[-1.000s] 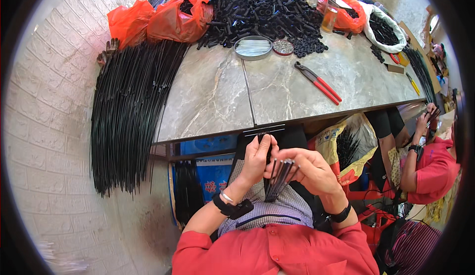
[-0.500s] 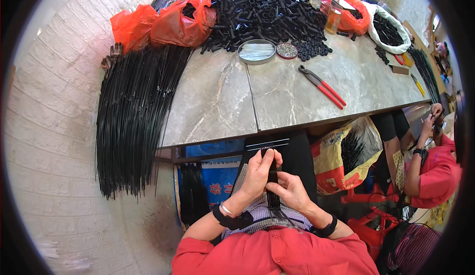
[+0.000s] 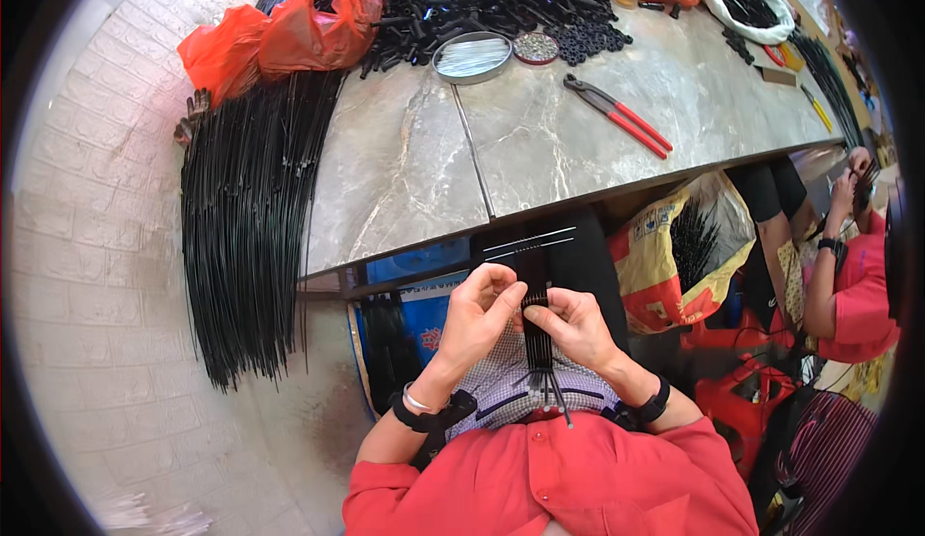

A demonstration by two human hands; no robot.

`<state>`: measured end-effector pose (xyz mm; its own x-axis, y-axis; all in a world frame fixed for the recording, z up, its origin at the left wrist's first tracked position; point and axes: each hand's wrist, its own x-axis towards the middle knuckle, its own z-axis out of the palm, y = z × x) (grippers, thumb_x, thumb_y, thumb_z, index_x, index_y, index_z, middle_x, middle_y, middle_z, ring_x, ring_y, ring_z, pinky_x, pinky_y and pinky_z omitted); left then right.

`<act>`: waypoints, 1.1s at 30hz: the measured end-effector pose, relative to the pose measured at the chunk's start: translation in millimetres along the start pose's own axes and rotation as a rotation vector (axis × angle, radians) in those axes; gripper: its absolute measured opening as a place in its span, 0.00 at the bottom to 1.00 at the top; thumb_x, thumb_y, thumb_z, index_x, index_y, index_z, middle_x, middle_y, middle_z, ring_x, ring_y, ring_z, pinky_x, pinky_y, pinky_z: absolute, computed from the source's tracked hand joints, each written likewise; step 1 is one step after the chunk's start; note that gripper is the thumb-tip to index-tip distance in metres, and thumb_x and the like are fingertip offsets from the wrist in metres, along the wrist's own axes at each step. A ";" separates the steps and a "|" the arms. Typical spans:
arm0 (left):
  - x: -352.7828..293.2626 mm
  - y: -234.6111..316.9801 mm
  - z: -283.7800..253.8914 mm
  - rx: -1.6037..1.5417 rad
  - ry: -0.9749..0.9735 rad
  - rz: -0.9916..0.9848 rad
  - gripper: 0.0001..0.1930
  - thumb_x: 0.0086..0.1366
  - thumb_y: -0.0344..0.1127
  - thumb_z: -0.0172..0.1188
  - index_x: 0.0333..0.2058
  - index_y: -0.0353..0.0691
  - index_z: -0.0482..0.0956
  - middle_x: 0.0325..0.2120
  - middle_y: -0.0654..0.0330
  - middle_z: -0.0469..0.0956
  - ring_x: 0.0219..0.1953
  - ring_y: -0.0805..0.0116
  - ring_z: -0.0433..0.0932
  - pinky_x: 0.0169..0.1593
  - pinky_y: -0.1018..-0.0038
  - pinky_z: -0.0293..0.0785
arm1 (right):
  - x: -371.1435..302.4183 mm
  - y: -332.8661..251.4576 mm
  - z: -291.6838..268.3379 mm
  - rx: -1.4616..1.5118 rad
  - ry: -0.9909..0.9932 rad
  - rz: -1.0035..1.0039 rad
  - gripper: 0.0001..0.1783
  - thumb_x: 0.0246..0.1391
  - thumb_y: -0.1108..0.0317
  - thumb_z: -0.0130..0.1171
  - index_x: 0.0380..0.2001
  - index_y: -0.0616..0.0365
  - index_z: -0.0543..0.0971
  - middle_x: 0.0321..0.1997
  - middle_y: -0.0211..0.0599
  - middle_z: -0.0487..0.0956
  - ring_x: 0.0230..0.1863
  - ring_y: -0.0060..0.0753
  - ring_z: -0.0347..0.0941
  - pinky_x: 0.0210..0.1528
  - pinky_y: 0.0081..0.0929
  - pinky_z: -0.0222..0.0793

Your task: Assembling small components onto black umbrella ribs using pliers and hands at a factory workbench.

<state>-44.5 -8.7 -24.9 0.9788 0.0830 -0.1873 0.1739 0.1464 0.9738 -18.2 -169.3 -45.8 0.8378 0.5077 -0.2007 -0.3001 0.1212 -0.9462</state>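
Easing our half-curled left hand (image 3: 475,322) aside, hold unclear, we steady slim black rods (image 3: 539,351), right hand (image 3: 578,330) pinching.

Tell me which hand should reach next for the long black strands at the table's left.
Probably the left hand: it is nearer the long black strands, on their side. The right hand is farther away and appears to grip the narrow black bundle.
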 end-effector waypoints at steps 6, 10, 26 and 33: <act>1.5 -1.0 -0.9 -0.007 -0.022 -0.008 0.06 0.65 0.27 0.56 0.37 0.31 0.71 0.28 0.60 0.75 0.27 0.73 0.77 0.29 0.76 0.78 | -0.6 17.1 -10.3 -0.076 0.009 -0.022 0.08 0.56 0.71 0.58 0.25 0.64 0.77 0.18 0.22 0.73 0.22 0.09 0.61 0.21 0.17 0.58; 2.1 -1.8 0.4 -0.029 -0.028 0.000 0.06 0.65 0.27 0.56 0.37 0.31 0.71 0.28 0.59 0.76 0.28 0.74 0.77 0.29 0.76 0.79 | -0.8 18.1 -10.3 -0.050 0.007 -0.013 0.09 0.56 0.71 0.59 0.24 0.64 0.77 0.19 0.22 0.74 0.22 0.08 0.62 0.21 0.17 0.58; 4.5 -1.4 0.1 0.027 -0.009 -0.004 0.06 0.63 0.24 0.59 0.38 0.29 0.76 0.28 0.60 0.79 0.28 0.77 0.77 0.31 0.80 0.77 | -1.8 6.5 -11.2 -0.012 -0.026 0.051 0.08 0.57 0.71 0.58 0.29 0.66 0.79 0.25 0.28 0.80 0.26 0.10 0.69 0.25 0.16 0.65; 3.9 -1.5 -1.1 0.080 0.012 0.068 0.06 0.60 0.23 0.61 0.37 0.30 0.80 0.28 0.64 0.77 0.28 0.78 0.77 0.31 0.83 0.76 | -1.2 10.9 -10.6 0.049 -0.058 0.128 0.07 0.54 0.74 0.61 0.33 0.68 0.80 0.29 0.34 0.82 0.31 0.16 0.76 0.32 0.16 0.71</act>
<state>-41.1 -7.5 -27.2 0.9873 0.1024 -0.1213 0.1155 0.0610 0.9914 -17.7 -177.6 -58.6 0.7637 0.5703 -0.3024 -0.4260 0.0933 -0.8999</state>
